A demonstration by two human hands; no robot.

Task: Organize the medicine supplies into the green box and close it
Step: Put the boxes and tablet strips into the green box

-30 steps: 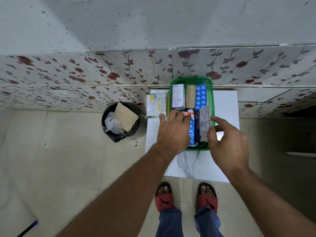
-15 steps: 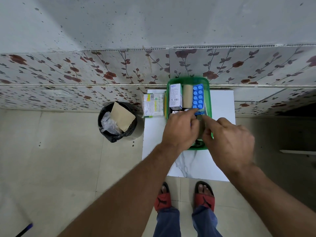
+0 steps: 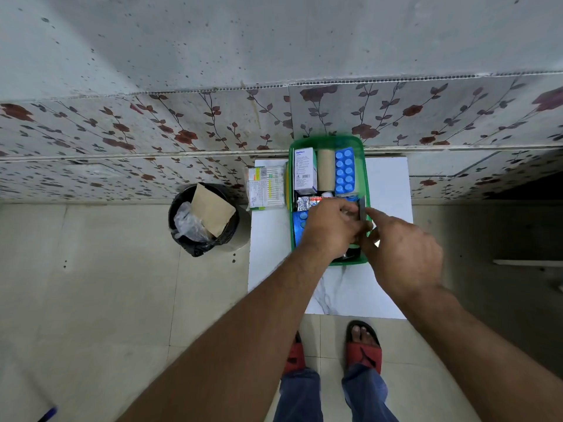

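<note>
The green box [image 3: 326,141] stands open on a small white table [image 3: 388,190] against the wall. In its far half lie a white-and-blue carton [image 3: 304,170], a beige bandage roll [image 3: 326,173] and a blue blister pack [image 3: 344,170]. A silver strip [image 3: 307,203] and another blue blister [image 3: 299,224] show at the left. My left hand [image 3: 332,231] covers the near half, fingers curled. A grey tablet card [image 3: 362,208] stands on edge by the right wall, pinched between my left fingers and my right hand [image 3: 402,254].
A pack with printed labels [image 3: 263,187] lies on the table left of the box. A black bin [image 3: 204,220] holding brown card and plastic sits on the floor further left. My feet in red sandals [image 3: 362,351] are under the table's near edge.
The tablet card went from tilted and face-up in my right hand to standing on edge at the box's right wall. Both hands have closed in around it.
</note>
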